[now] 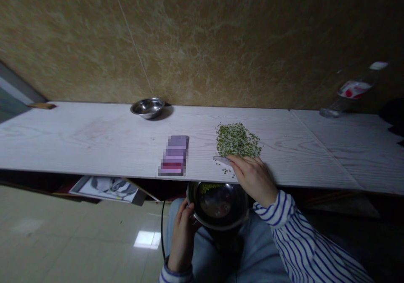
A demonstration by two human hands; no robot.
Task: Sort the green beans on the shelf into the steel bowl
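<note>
Right grip: my right hand (252, 175) is closed on a thin pale piece (221, 160), its tip poking out to the left beyond my fingers; I cannot tell what it is.
Green grains (237, 140): spread in a loose patch on the surface, just beyond my right knuckles, with a few strays between the pale piece and the front edge.
Left grip: my left hand (184, 234) is narrowed on the left rim of the large steel bowl (235, 196).
Large steel bowl: just below the front edge, over my lap, with some green grains (210, 187) on its far inner side.
Surface (94, 135): pale, wood-grained, running along the wall (202, 43).
Pixelated purple item (174, 156): left of the patch, near the front edge.
Small steel bowl (150, 115): farther back, left of the purple item, near the wall.
Clear bottle (353, 89): white-capped, standing at the right, well apart from the grains.
Open drawer (110, 188): below the surface, to my left, above the tiled floor (94, 236).
</note>
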